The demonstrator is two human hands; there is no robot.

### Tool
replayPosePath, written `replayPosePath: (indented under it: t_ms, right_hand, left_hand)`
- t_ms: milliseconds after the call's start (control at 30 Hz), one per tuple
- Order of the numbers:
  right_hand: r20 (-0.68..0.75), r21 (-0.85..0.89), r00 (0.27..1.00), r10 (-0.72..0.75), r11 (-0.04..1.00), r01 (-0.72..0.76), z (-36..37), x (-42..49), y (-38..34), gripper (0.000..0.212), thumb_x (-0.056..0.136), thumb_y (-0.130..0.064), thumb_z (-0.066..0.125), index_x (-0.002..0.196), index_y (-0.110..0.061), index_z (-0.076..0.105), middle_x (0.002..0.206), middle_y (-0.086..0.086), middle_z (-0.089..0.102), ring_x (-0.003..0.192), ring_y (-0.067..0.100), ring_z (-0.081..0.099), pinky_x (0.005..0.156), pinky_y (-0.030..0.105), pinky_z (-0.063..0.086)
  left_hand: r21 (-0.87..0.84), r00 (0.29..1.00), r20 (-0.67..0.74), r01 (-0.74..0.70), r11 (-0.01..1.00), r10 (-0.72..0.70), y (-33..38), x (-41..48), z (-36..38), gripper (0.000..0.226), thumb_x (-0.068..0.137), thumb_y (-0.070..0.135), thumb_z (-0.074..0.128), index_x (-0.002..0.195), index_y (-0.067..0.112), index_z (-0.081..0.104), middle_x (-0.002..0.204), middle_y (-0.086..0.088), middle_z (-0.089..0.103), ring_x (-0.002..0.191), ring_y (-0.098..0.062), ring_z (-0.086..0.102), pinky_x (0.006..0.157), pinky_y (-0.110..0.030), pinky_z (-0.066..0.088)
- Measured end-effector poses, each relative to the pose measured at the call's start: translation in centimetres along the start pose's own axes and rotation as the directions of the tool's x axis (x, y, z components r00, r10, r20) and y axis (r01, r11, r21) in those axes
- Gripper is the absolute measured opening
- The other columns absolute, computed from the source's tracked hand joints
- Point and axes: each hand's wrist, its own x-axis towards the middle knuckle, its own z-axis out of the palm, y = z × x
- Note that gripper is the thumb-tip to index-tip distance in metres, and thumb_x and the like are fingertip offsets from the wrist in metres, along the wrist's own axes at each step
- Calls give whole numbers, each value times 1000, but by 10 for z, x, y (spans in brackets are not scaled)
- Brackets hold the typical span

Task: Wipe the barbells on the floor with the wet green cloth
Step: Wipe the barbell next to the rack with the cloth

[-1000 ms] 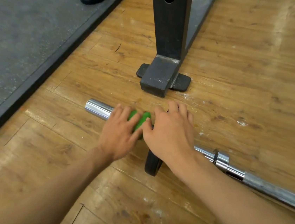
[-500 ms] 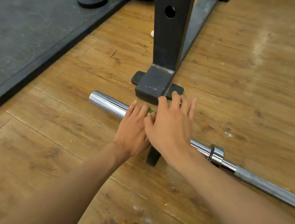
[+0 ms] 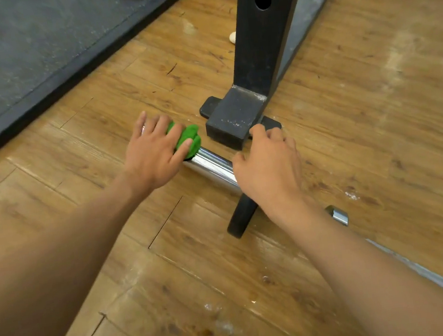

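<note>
A chrome barbell (image 3: 212, 166) lies slantwise on the wooden floor, its sleeve end to the upper left. My left hand (image 3: 152, 153) grips the green cloth (image 3: 188, 141) wrapped over the outer end of the sleeve. My right hand (image 3: 270, 167) rests on the sleeve beside a small black weight plate (image 3: 241, 218), fingers curled over the bar. The collar (image 3: 339, 215) and the thin shaft (image 3: 434, 279) run off to the lower right, partly behind my right forearm.
A black steel rack post (image 3: 263, 38) stands on its foot (image 3: 234, 119) just beyond the sleeve. A dark rubber mat (image 3: 21, 47) with a raised border covers the upper left. A small pale object (image 3: 232, 38) lies by the post.
My left hand has slid the cloth outward to the sleeve's end, away from my right hand, so bare chrome shows between them. The cloth is visible again.
</note>
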Motion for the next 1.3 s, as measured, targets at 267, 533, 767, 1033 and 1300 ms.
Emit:
replayPosePath:
  t_ms: [267, 533, 767, 1033, 1300]
  right_hand:
    - [-30, -67, 999, -20, 998, 18, 5, -15, -2, 47, 99, -38, 51, 142, -19, 50, 148, 12, 50, 142, 37, 38, 119, 49, 31]
    - [10, -32, 999, -50, 998, 51, -1, -30, 0, 49, 101, -44, 51, 145, -25, 45, 170, 21, 8, 155, 44, 15, 130, 52, 5]
    - [9, 222, 1000, 0, 975, -2, 2, -28, 8, 54, 100, -23, 51, 153, -14, 46, 165, 13, 33, 158, 25, 16, 130, 39, -3]
    - [33, -51, 991, -127, 990, 129, 4, -53, -6, 70, 99, -47, 43, 161, -18, 31, 161, 13, 42, 154, 30, 29, 130, 49, 2]
    - [-44, 7, 986, -160, 987, 160, 17, -80, -15, 56, 92, -45, 54, 140, -17, 62, 149, 14, 55, 143, 36, 42, 120, 58, 32]
  left_hand:
    - [-193, 895, -88, -446, 874, 437, 94, -45, 19, 59, 109, 43, 12, 144, 7, 43, 141, -20, 54, 140, -36, 46, 128, -50, 19]
    - [-196, 920, -162, -385, 902, 357, 70, -41, 15, 61, 108, 51, 17, 131, 11, 56, 125, -14, 58, 118, -32, 51, 120, -49, 28]
    - [-114, 918, -142, -387, 915, 371, 72, -34, 6, 50, 105, 56, 30, 116, 17, 60, 105, -5, 56, 92, -26, 50, 88, -42, 39]
    - [-168, 935, -148, -345, 923, 323, 65, -69, 6, 58, 103, 55, 26, 118, 14, 64, 108, -7, 57, 93, -25, 50, 91, -43, 39]
    - [-137, 959, -53, -283, 949, 279, 63, -87, -4, 53, 101, 57, 30, 118, 19, 63, 111, -3, 57, 97, -20, 46, 95, -43, 40]
